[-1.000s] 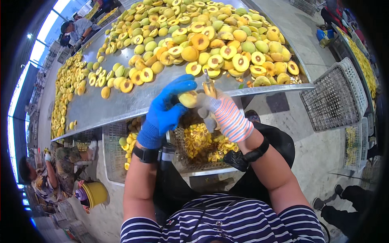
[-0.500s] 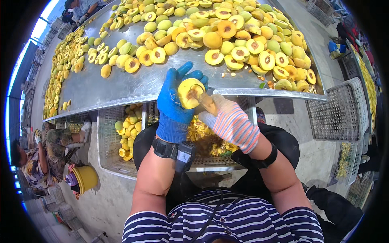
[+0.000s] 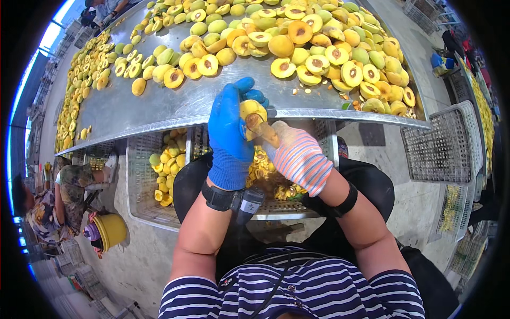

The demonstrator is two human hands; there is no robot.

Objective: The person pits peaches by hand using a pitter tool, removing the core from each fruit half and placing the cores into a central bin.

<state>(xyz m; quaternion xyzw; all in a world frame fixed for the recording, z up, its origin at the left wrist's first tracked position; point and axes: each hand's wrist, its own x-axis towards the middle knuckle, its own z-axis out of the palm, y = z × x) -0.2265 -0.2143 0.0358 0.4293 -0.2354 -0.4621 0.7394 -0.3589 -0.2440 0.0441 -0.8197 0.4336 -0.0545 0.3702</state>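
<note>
My left hand (image 3: 229, 130), in a blue rubber-coated glove, is closed around a yellow peach half (image 3: 252, 110), its cut face turned toward my right hand. My right hand (image 3: 298, 154), in a striped knit glove, grips a short tool with a wooden handle (image 3: 271, 135). The tool's tip meets the brown pit area of the cut face; its working end is mostly hidden. Both hands are just over the near edge of a metal table (image 3: 170, 109). Peach halves (image 3: 207, 65) lie spread and piled on the table beyond them.
Below the table edge, a plastic crate (image 3: 141, 199) holds peaches, and another beneath my hands holds yellow pieces (image 3: 264, 173). Stacked grey crates (image 3: 438, 146) stand to the right. At left, a person (image 3: 58, 199) sits near a yellow bucket (image 3: 113, 232); another person works at the far left.
My left hand has rolled so the peach half faces more to the right, and its fingers have closed in. The tool stays against the pit area. The seated person's arm has lowered.
</note>
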